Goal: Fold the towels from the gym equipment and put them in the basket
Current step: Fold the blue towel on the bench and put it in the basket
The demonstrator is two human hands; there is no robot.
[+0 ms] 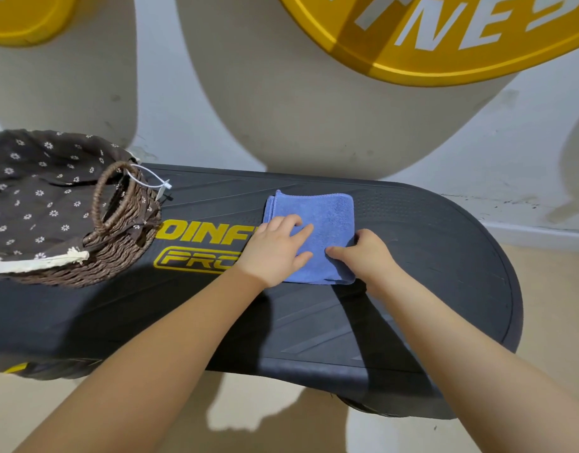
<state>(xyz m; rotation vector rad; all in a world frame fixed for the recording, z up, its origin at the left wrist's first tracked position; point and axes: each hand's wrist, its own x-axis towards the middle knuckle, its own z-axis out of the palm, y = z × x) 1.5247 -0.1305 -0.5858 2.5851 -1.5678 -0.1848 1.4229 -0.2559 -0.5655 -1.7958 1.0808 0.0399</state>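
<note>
A blue towel [327, 214], folded into a small rectangle, lies on the black step platform [438, 263]. My left hand [275, 253] rests flat on the towel's left half, fingers spread and pressing it down. At the towel's right edge, my right hand [366, 253] grips it, thumb on top and fingers curled around the side. On the platform's left end, about a hand's width from the towel, stands a brown wicker basket [118, 259] with a dark floral liner and a loop handle. No towel shows inside the part of the basket I can see.
The platform carries yellow lettering [196, 237] between basket and towel. Its right end and near side are bare. Behind it is a white wall with a large yellow sign [445, 37]. Beige floor lies below and to the right.
</note>
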